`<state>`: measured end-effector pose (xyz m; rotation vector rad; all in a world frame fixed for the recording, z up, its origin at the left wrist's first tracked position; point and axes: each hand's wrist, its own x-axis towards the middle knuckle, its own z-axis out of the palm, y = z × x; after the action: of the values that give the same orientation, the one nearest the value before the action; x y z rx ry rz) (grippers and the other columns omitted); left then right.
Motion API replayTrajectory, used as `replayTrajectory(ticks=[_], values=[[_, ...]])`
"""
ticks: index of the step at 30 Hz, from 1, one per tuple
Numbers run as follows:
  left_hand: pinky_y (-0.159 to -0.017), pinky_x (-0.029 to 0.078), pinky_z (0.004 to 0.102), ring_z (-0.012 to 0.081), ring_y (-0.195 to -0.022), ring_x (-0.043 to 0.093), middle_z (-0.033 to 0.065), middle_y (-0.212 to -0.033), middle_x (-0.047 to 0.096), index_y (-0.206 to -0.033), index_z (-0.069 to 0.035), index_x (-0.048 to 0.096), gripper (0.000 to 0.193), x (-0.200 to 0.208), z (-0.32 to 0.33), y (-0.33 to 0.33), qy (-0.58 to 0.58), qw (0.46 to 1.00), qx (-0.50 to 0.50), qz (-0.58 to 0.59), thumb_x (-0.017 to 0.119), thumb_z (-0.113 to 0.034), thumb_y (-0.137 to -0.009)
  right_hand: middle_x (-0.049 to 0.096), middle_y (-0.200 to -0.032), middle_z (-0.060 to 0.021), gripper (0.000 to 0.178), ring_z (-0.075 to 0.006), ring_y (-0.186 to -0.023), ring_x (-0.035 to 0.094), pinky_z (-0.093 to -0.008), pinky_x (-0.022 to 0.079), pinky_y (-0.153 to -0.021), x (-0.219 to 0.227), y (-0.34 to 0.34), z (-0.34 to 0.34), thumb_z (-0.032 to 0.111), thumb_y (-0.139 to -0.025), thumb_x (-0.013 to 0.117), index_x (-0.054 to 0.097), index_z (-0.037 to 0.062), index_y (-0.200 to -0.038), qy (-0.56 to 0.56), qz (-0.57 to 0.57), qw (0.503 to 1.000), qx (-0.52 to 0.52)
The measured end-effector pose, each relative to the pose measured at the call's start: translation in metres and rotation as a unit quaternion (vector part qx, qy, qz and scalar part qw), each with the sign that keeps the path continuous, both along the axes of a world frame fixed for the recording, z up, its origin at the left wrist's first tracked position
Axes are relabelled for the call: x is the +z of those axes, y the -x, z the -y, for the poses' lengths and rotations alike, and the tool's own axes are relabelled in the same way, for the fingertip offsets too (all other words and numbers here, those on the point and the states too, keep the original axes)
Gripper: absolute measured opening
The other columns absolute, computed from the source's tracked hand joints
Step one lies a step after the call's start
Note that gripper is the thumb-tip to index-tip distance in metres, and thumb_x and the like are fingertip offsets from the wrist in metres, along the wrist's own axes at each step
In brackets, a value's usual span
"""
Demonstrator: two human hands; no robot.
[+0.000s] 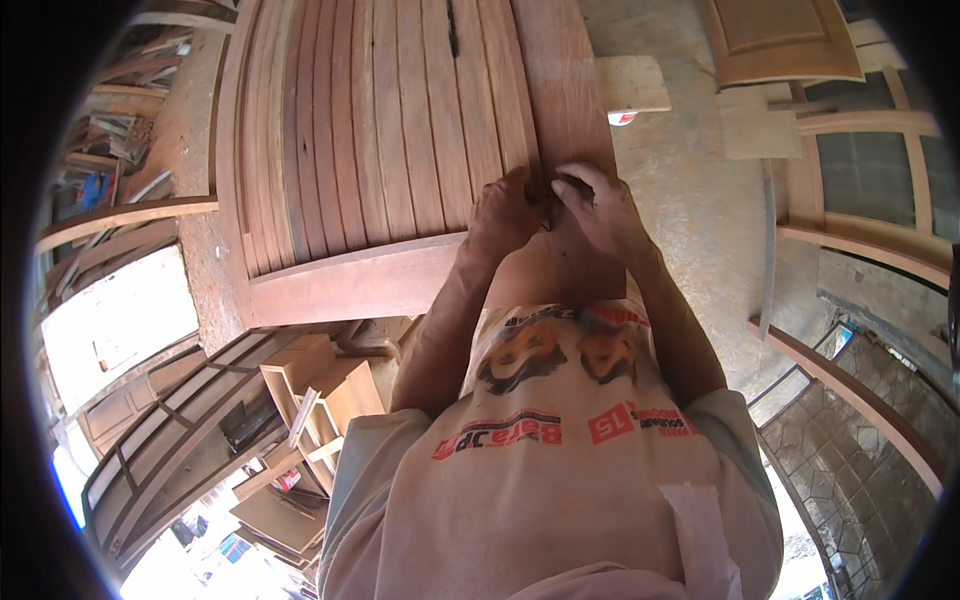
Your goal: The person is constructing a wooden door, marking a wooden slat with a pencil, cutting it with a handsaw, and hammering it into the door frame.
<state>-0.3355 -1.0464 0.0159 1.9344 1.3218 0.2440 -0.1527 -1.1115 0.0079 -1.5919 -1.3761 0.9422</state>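
Observation:
A slatted reddish-brown wooden panel [400, 130], framed like a door, lies in front of me. Its right frame board [565, 80] runs away from me, and its near rail [360, 285] crosses below the slats. My left hand [507, 212] rests by the corner where the slats meet that right board. Its fingers are curled closed around something small and dark, mostly hidden by the hand. Just right of it, my right hand [600, 208] lies over the right board, thumb and bent fingers slightly apart. Nothing shows in the right hand.
At upper right are a panelled wooden door [780, 35] and a pale wooden block [632, 82]. Wooden frames [870, 165] stand along the right. Scrap wood [135, 110] is piled at upper left. An open wooden cabinet [320, 390] stands at lower left, near a large curved-looking frame [170, 440].

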Motion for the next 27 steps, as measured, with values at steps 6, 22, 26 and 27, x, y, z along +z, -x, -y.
replayTrajectory(ticks=[6, 22, 26, 27], values=[[-0.08, 0.061, 0.0421, 0.0288, -0.092, 0.077, 0.0183, -0.097, 0.076, -0.11, 0.002, 0.071, 0.039, 0.015, 0.009, 0.003, 0.065, 0.996, 0.031, 0.049, 0.089, -0.024, -0.087, 0.074, -0.116, -0.0194, 0.036, -0.038, -0.11, 0.071, -0.0468, 0.058, -0.094, 0.004, 0.003, -0.046, 0.031, -0.103, 0.069, 0.071, 0.0049, -0.128, -0.102, 0.149, 0.978, 0.107], [-0.095, 0.045, 0.0452, 0.0297, -0.103, 0.061, 0.0058, -0.097, 0.064, -0.102, -0.017, 0.078, 0.016, -0.023, 0.07, 0.04, -0.185, 0.976, 0.06, 0.1, 0.083, -0.017, -0.086, 0.075, -0.1, -0.0207, 0.032, -0.0391, -0.096, 0.073, -0.0492, 0.057, -0.084, 0.014, 0.004, -0.08, 0.032, -0.097, 0.075, 0.068, 0.0014, -0.099, 0.011, 0.237, 0.932, 0.274], [-0.094, 0.046, 0.0426, 0.0281, -0.099, 0.061, 0.0061, -0.098, 0.066, -0.103, -0.015, 0.079, 0.021, -0.02, 0.072, 0.039, -0.19, 0.976, 0.057, 0.086, 0.085, -0.013, -0.083, 0.076, -0.096, -0.0207, 0.028, -0.0387, -0.092, 0.074, -0.0484, 0.057, -0.08, 0.011, 0.008, -0.073, 0.028, -0.098, 0.075, 0.068, 0.0012, -0.1, 0.007, 0.235, 0.937, 0.258], [-0.095, 0.046, 0.0426, 0.0279, -0.1, 0.062, 0.0059, -0.099, 0.066, -0.103, -0.016, 0.079, 0.02, -0.02, 0.071, 0.04, -0.194, 0.975, 0.051, 0.097, 0.084, -0.013, -0.083, 0.076, -0.095, -0.0206, 0.028, -0.0384, -0.091, 0.074, -0.0483, 0.057, -0.08, 0.011, 0.009, -0.073, 0.028, -0.098, 0.075, 0.068, 0.001, -0.1, 0.022, 0.23, 0.94, 0.251]])
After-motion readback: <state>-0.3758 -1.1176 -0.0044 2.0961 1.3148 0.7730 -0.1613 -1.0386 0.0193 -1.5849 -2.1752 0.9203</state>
